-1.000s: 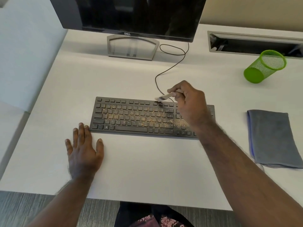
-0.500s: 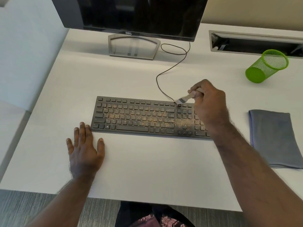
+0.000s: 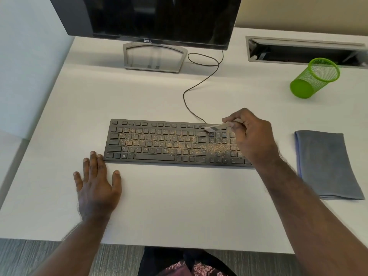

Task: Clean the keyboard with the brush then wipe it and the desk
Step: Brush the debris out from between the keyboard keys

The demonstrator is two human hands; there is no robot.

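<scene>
While the black keyboard [image 3: 179, 143] lies on the white desk [image 3: 179, 206], speckled with tan crumbs thickest right of centre, a small pale brush [image 3: 216, 127] is pinched in the right hand [image 3: 251, 136] over its upper right keys. The left hand [image 3: 96, 182] is laid flat, fingers straight, at the keyboard's near left corner.

Black flat keyboard [image 3: 159, 144]: centre of the white tabletop [image 3: 179, 206]. Black Dell monitor [image 3: 155, 16] on a grey stand: behind it. Thin black cable [image 3: 199, 84]: runs from the keyboard's rear edge toward the monitor. Green mesh cup [image 3: 314, 77]: on its side, far right rear. Folded grey cloth [image 3: 326, 164]: right of the keyboard. Grey recessed cable tray [image 3: 306, 49]: behind the cup.
</scene>
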